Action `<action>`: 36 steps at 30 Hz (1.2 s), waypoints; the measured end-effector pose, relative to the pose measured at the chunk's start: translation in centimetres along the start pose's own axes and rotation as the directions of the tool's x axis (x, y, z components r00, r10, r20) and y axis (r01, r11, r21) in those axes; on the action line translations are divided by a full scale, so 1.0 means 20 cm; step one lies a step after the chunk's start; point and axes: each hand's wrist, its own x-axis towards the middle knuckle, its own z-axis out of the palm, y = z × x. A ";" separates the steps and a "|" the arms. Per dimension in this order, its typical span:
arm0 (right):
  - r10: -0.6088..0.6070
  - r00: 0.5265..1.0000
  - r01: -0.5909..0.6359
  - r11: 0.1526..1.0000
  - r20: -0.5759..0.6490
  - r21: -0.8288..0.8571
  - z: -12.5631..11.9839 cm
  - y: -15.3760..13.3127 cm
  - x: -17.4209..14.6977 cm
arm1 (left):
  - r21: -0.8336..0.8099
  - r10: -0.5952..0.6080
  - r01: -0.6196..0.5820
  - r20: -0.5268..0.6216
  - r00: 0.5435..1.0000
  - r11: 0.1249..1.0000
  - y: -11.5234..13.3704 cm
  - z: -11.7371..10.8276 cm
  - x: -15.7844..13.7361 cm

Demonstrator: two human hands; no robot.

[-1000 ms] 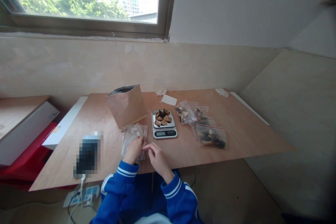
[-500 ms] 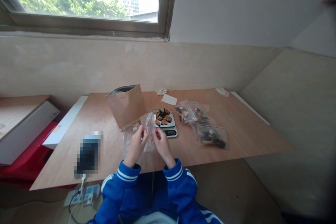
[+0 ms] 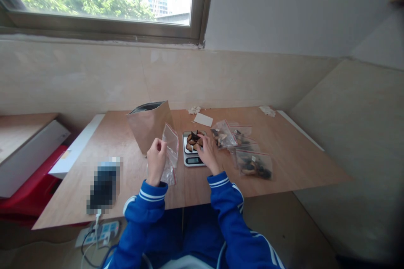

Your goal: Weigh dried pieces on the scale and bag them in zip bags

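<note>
My left hand (image 3: 157, 157) is closed on the edge of a clear zip-lock bag (image 3: 172, 145) with a red seal line, holding it upright to the left of the scale. My right hand (image 3: 207, 151) is over the right side of a small kitchen scale (image 3: 186, 151), thumb and fingers apart around the brown dried slices (image 3: 190, 138) heaped on its plate. Whether the fingertips touch the slices I cannot tell. The scale's display (image 3: 193, 160) is lit, its digits too small to read. More clear bags (image 3: 168, 176) lie flat below my left hand.
A brown paper pouch (image 3: 150, 126) stands open-topped behind my left hand. Several filled zip-lock bags (image 3: 254, 164) lie to the right. A white card (image 3: 203, 119) is behind the scale; a pixelated dark object (image 3: 104, 187) with a cable lies at the left.
My right hand has left the clear bag and moved right, onto the slices on the scale. My left hand has shifted slightly left and up, still with the bag.
</note>
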 end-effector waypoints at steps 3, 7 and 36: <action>-0.029 0.998 0.036 0.990 0.049 -0.134 0.06 0.09 -0.01 | 0.017 -0.007 0.007 0.012 1.000 1.000 0.00 0.02 0.00; -0.037 0.999 0.043 0.983 0.037 -0.177 0.11 0.15 -0.04 | 0.014 -0.024 0.023 0.033 0.999 1.000 -0.01 0.04 -0.02; 0.140 0.958 -0.255 0.816 0.250 0.520 -0.13 -0.44 0.09 | 0.035 0.047 -0.052 0.130 0.990 0.998 -0.04 0.15 -0.12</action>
